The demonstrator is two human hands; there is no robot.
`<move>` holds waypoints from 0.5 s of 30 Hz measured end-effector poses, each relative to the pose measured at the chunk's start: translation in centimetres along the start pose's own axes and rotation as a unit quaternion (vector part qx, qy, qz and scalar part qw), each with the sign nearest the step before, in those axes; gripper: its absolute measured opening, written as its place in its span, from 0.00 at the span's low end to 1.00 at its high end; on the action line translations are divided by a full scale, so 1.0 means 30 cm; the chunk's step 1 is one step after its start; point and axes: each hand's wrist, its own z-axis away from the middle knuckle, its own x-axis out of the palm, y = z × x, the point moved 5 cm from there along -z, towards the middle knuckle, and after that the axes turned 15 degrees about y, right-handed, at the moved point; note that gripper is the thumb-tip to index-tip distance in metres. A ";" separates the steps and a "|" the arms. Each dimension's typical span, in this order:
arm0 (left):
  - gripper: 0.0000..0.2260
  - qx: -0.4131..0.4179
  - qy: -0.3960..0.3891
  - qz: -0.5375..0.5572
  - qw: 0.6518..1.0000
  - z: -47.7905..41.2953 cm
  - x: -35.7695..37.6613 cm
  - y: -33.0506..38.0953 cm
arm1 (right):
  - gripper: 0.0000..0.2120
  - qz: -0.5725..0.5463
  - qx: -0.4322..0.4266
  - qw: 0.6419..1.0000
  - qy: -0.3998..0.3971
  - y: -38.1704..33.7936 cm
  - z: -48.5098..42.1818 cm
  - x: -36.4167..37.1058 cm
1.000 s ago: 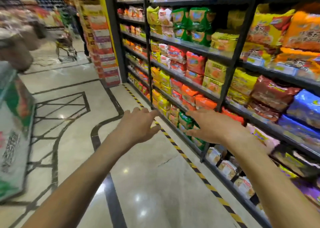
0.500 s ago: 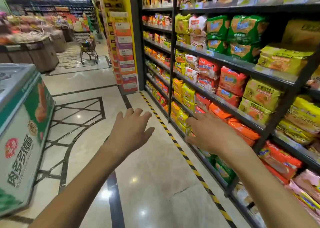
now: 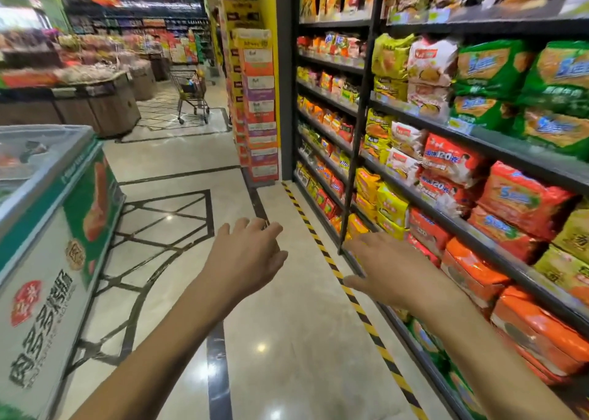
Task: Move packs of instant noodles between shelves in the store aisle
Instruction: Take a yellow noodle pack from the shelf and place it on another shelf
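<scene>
You stand beside a tall dark metal shelf rack that fills your right side. A shiny cream tile floor lies under your arms, and a big white and green freezer box sits far off on your left.

The soft orange plastic packs of instant noodles lie in piles on a low shelf of the rack. Small red plastic noodle packs sit just past them, further along the same shelf. The packs seem to lie with their long sides running along the shelf edge.

The orange packs are to the right of your right hand and very near it. That hand hangs over the edge of the rack, just past a yellow and black striped line on the floor. Its fingers are spread wide and point down the aisle. It holds nothing. I cannot tell if it touches a shelf.

Your left hand is over the bare floor, well apart from the rack. It is spread wide too and holds nothing.

So your right hand is the nearer one. It looks like it only needs to turn right to reach a pack.
</scene>
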 end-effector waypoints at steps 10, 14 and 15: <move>0.22 0.070 0.014 0.034 0.997 -0.596 0.180 -0.300 | 0.28 0.003 0.081 0.996 0.027 0.049 -0.627 -0.001; 0.22 0.101 0.025 0.038 0.994 -0.853 0.230 -0.413 | 0.27 0.002 0.111 0.993 0.045 0.068 -0.894 -0.020; 0.22 0.113 0.025 0.039 0.993 -0.911 0.247 -0.432 | 0.27 -0.004 0.121 0.992 0.047 0.076 -0.948 -0.020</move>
